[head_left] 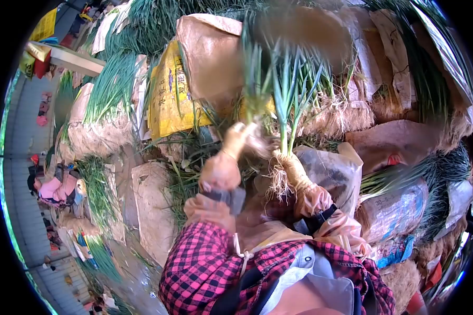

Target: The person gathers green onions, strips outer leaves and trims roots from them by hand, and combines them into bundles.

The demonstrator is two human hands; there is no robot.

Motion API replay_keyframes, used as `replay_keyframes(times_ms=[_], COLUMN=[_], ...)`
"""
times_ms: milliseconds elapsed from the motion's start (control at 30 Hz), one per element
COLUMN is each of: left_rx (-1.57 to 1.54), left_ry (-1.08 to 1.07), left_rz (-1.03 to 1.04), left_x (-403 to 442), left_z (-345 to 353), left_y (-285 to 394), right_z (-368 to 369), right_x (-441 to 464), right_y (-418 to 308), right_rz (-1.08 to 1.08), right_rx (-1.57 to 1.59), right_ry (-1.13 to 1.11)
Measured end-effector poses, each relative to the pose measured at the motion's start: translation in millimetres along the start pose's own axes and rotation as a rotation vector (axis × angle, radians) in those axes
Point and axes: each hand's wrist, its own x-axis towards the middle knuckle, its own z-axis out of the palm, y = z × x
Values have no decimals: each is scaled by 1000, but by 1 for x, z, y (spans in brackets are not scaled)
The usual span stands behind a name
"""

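Observation:
My right hand (291, 165), in a pale glove, is closed around a small bunch of green onions (282, 110). Their leaves point away from me, and the tangled roots (278, 181) hang down beside the wrist. To its left, my left hand (237, 137), also gloved, is smeared by motion. Its fingers appear wrapped round the lower end of blurred green onion stalks (252, 86), with faint roots at its right. Loose leaves and trimmings (186, 181) lie below and left of that hand.
Bundles of green onions (110, 94) wrapped in sacking stand on several sides. A yellow printed sack (171, 92) lies ahead on the left, a clear plastic sheet (326, 170) by my right arm. Another person (58, 186) in pink is at far left, near a pale beam (76, 60).

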Motion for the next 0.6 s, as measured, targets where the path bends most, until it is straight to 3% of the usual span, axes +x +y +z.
replay_keyframes(times_ms=[33, 133, 233, 300, 367, 433, 467, 500, 533, 567, 600], left_rx=[-13, -27, -322, 239, 203, -86, -281, -283, -567, -851, -890], left_ry=[-90, -44, -75, -47, -17, 74, 67, 70, 23, -25, 1], left_rz=[6, -8, -59, 31, 58, 146, 70, 69, -42, -155, -114], left_x=[-26, -43, -42, -67, -61, -63, -49, -37, -27, -23, -34], left_z=[16, 49, 51, 41, 46, 50, 53, 54, 55, 56, 54], left_y=[8, -18, -20, 26, 9, 2, -22, -50, -75, -87, -75], right_z=[3, 20, 16, 16, 15, 13, 13, 12, 7, 11, 5], right_x=[0, -4, -1, -4, -6, -3, -3, -3, 0, -6, -2], right_y=[2, 4, 11, 9, 9, 10, 9, 8, 10, 4, 6], right_rz=[8, 8, -37, -56, -123, -130, -103, -76, -91, -69, -83], right_rx=[-2, -217, -271, -286, -326, -314, -307, -302, -283, -333, -277], right_ry=[-10, 12, 15, 12, 61, 62, 59, 55, 38, 40, 25])
